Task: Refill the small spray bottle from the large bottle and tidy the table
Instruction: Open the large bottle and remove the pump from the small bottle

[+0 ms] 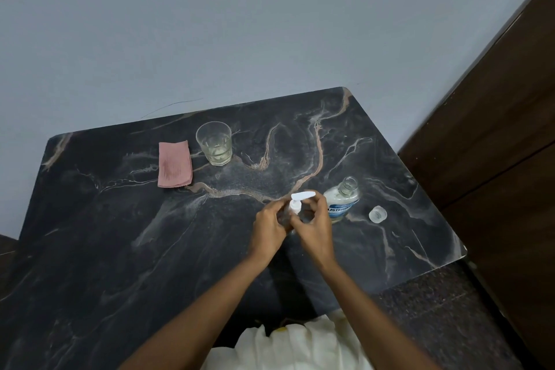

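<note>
White pump top [301, 198] of small spray bottle [292, 213] pinched by right hand [315, 228], left hand [270, 228] wrapped round its body.

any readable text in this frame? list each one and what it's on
"LISTERI…" on the blue label of the large bottle; the end of the word is cut off by the right hand.
Smaller print on the same label: too blurred to read.
Small spray bottle, bottle cap, glass, pink cloth: no text visible.
</note>
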